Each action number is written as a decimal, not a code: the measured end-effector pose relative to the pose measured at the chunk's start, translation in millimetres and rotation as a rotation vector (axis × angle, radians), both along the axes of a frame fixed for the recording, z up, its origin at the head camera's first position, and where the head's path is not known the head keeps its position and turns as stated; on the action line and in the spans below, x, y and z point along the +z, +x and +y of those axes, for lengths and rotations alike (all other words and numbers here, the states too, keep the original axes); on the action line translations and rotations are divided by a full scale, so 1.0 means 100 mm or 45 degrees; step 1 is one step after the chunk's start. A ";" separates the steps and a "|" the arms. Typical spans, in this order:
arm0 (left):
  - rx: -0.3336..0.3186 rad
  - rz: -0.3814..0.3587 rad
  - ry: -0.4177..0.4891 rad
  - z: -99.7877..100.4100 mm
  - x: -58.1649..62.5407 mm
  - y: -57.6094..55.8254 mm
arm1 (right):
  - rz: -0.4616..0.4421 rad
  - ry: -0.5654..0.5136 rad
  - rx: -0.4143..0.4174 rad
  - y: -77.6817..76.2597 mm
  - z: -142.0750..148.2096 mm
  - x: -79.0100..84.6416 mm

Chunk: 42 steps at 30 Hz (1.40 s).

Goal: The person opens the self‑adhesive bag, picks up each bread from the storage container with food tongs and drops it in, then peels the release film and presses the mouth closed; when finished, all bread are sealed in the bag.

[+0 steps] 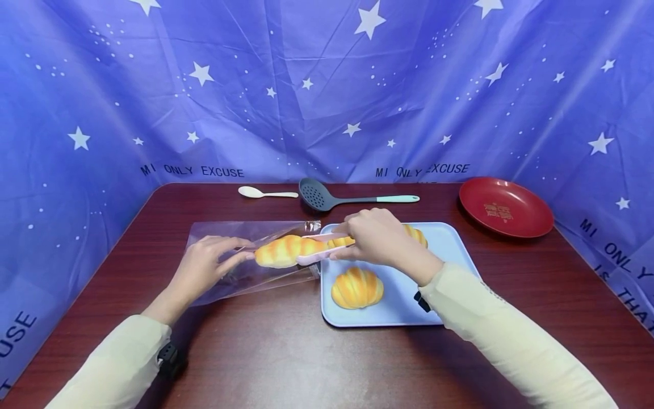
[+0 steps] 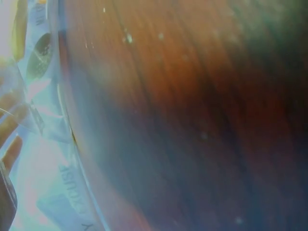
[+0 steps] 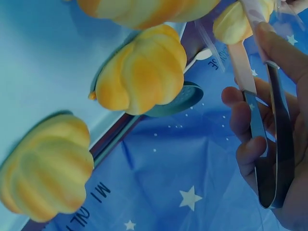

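My right hand (image 1: 375, 236) grips a pair of metal tongs (image 3: 281, 139) with pink tips. Between the tips is the right end of a croissant-shaped bread (image 1: 281, 251). Under and around this bread lies a clear plastic bag (image 1: 217, 229), its mouth toward the tray. My left hand (image 1: 204, 264) is at the bread's left end, thumb and index finger pinching the bag film there. Bag film and a few fingers (image 2: 12, 149) show at the edge of the left wrist view. On the light blue tray (image 1: 444, 244) are several more breads, one at the front (image 1: 357, 288).
A white spoon (image 1: 252, 192) and a grey slotted skimmer (image 1: 317, 195) with a mint handle lie along the back of the table. A red plate (image 1: 506, 207) sits at the back right. Behind the dark wooden table (image 1: 265, 363) hangs a blue star-patterned cloth (image 1: 327, 85).
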<state>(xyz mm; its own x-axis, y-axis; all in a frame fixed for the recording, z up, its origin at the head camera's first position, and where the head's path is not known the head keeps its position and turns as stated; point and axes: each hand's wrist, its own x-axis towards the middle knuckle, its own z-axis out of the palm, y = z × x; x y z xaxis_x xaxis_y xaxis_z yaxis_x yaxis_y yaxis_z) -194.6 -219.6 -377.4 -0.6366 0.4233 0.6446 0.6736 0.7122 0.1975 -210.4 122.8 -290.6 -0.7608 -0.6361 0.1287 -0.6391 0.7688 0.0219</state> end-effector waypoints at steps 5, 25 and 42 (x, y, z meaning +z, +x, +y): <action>0.006 -0.016 -0.013 0.01 0.01 0.01 | -0.062 -0.007 -0.003 -0.06 -0.08 -0.05; -0.025 -0.068 -0.021 0.00 0.00 0.00 | -0.136 -0.003 0.100 -0.15 -0.23 -0.13; -0.080 -0.024 0.041 0.02 0.00 -0.01 | -0.177 0.021 0.174 -0.19 -0.52 -0.20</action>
